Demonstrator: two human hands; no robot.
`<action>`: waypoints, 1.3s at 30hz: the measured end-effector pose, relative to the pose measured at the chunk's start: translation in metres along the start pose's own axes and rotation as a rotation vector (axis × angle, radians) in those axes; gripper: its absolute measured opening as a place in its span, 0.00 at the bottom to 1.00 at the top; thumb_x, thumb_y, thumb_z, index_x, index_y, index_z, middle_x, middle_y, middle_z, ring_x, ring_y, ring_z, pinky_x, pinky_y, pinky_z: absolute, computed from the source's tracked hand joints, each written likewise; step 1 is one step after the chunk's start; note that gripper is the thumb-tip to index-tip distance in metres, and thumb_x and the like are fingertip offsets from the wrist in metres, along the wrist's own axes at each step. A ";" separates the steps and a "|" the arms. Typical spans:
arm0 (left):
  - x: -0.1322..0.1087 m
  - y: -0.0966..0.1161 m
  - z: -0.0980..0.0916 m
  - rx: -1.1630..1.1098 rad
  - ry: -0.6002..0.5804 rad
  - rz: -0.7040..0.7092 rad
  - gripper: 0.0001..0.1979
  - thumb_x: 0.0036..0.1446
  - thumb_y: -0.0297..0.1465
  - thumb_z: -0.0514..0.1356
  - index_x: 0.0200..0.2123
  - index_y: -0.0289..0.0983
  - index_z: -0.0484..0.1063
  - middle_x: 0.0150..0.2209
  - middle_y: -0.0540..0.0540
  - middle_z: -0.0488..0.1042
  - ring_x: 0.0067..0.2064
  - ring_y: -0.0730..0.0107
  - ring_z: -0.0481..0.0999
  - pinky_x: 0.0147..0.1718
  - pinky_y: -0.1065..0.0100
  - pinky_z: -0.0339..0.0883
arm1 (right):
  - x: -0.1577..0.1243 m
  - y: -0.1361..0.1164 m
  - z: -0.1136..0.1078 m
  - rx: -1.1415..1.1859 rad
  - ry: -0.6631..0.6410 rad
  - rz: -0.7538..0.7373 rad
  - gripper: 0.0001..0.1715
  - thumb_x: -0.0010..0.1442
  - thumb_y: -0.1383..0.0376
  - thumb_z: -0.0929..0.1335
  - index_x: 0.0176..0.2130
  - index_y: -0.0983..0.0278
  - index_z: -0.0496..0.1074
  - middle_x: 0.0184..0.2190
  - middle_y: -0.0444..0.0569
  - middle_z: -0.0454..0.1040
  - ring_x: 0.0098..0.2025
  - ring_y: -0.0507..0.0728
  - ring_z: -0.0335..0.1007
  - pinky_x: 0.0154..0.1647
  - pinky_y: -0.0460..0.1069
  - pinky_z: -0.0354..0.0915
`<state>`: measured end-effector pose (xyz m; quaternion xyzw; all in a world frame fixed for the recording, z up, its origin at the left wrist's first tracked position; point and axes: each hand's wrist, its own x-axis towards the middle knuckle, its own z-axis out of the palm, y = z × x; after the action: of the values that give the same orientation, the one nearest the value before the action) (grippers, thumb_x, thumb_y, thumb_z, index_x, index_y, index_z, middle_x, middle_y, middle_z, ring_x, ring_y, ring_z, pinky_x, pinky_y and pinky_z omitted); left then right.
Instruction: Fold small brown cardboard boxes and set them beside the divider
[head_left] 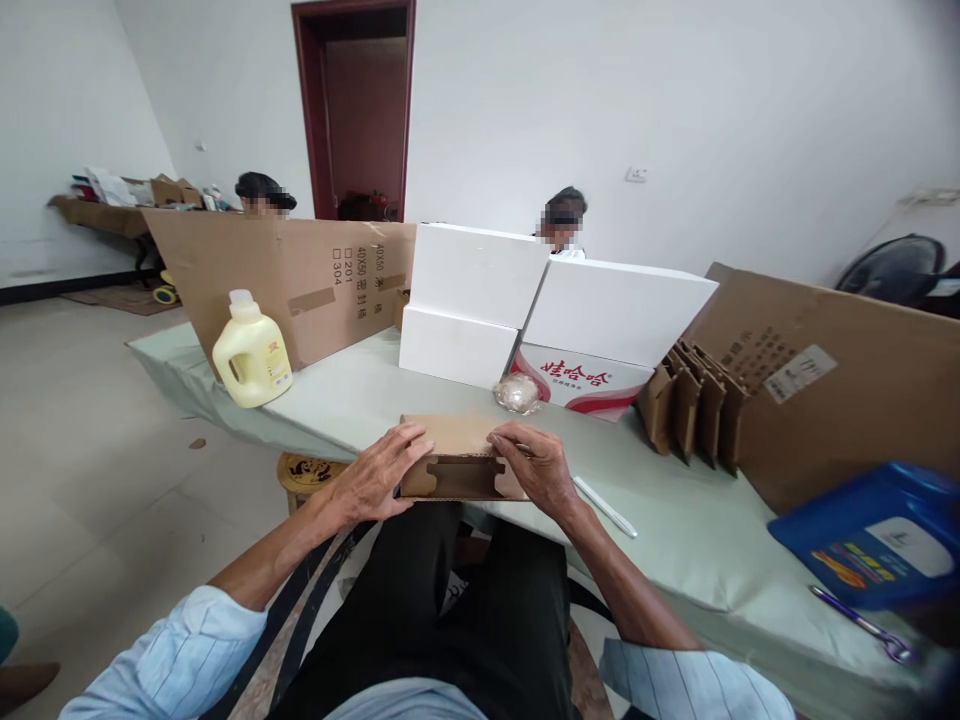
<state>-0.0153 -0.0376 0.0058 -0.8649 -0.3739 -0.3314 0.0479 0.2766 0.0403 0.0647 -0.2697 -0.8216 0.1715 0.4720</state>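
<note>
A small brown cardboard box (456, 436) sits at the table's near edge, its open end facing me and its dark inside showing. My left hand (379, 472) grips the box's left side, fingers over the top and thumb low by the front corner. At the opposite side, the bent fingers of my right hand (534, 466) pinch the upper right edge near the opening. Just beyond the box lies a roll of clear tape (517, 393). A thin white stick-shaped item (606, 507), perhaps a pen, rests right of my right hand.
White boxes (472, 275) stand stacked across the table. A yellow jug (251, 355) and large carton (322, 290) are left. Folded cardboard pieces (694, 405), a blue bottle (870, 535) and a purple carabiner-ended item (859, 620) are right. Two people sit behind the boxes.
</note>
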 end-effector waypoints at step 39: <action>-0.019 -0.056 0.072 0.293 -0.030 0.021 0.35 0.62 0.29 0.67 0.71 0.41 0.67 0.67 0.29 0.64 0.71 0.35 0.65 0.62 0.40 0.71 | -0.021 0.110 -0.024 0.204 0.376 0.607 0.35 0.53 0.33 0.75 0.33 0.62 0.79 0.35 0.53 0.84 0.30 0.58 0.79 0.39 0.56 0.80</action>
<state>-0.0248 0.0146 -0.0708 -0.8573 -0.4099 -0.2599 0.1714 0.3371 0.1155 0.0036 -0.4796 -0.5819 0.3320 0.5668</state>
